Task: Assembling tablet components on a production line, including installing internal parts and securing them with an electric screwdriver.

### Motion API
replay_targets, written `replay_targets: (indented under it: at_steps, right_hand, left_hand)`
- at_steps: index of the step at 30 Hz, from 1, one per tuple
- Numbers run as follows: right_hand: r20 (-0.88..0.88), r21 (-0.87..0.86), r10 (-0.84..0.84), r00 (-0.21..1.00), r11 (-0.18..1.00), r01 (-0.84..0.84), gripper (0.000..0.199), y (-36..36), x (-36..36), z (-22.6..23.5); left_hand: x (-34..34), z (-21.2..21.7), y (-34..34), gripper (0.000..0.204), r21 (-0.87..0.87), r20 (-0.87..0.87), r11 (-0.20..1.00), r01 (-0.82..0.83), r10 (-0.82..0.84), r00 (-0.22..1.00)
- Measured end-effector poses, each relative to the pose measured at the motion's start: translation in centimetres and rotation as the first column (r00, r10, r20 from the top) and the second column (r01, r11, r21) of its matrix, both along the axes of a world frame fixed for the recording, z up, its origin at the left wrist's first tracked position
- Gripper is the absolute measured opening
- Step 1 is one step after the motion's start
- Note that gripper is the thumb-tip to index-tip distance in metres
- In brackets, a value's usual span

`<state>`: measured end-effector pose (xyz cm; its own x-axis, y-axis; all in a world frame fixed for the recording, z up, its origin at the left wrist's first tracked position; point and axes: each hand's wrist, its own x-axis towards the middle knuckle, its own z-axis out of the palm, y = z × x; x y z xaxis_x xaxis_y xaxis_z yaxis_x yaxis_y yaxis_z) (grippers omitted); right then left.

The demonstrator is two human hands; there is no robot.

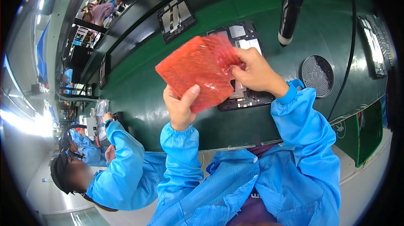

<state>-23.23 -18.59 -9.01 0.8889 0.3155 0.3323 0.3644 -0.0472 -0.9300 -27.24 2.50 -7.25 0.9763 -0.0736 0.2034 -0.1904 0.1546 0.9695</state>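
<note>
A red bubble-wrap bag (198,74) is held up in front of me between both hands. My left hand (181,104) grips its lower left edge, thumb on top. At the bag's right side, my right hand (254,70) pinches the crumpled plastic with thumb and fingers. What the bag contains, if anything, is hidden. Beneath it on the green bench lies an opened tablet-like device (246,101) with its inner parts showing; the bag and my right hand cover much of it.
A black electric screwdriver (290,11) hangs above the bench's far right. A round grey dish (316,76) of small parts stands right of my hand. More opened devices (176,17) lie along the bench line. A co-worker in blue (122,163) sits to my left.
</note>
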Motion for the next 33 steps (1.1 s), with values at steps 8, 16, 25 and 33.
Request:
replay_targets:
  at_steps: [8, 16, 25, 33]
  right_hand:
    - [-0.329, 0.696, 0.408, 0.852, 0.714, -0.073, 0.051, -0.8, -0.2, -1.4]
    - [-0.414, 0.659, 0.367, 0.833, 0.753, -0.005, 0.043, -0.1, -0.5, -0.5]
    - [-0.259, 0.373, 0.014, 0.966, 0.924, 0.087, 0.028, 0.4, -0.3, -1.2]
    - [-0.457, 0.804, 0.453, 0.765, 0.578, 0.138, 0.048, -0.5, 1.9, -1.0]
  left_hand:
    - [0.9, -0.6, 0.7, 0.041, -0.407, -0.178, 0.911, -0.064, -0.011, 0.984]
    - [1.0, -0.7, 0.3, 0.039, -0.386, -0.146, 0.922, -0.044, -0.013, 0.989]
    - [0.5, -0.9, 0.1, 0.037, -0.332, -0.135, 0.942, -0.050, 0.005, 0.991]
    - [0.0, -1.0, -0.1, 0.038, -0.347, -0.148, 0.935, 0.067, -0.125, 0.981]
